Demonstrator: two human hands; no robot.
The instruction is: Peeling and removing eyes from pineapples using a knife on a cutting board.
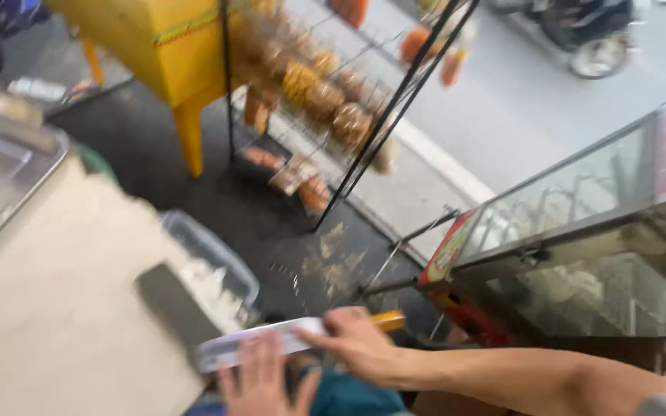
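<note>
Plastic-wrapped packet (260, 344), long and flat with a yellow end, lies across the bottom of the view at the edge of a pale counter (55, 308). Both hands meet on it. The right hand (356, 343) grips it from above near the yellow end, fingers curled and pressed together over the wrap. The left hand (260, 381) sits just under it, fingers spread and touching its lower edge. A dark flat blade-like object (175, 304) rests on the counter just beside the packet. Behind it stands a clear tub (217, 262) with white contents. The picture is blurred.
</note>
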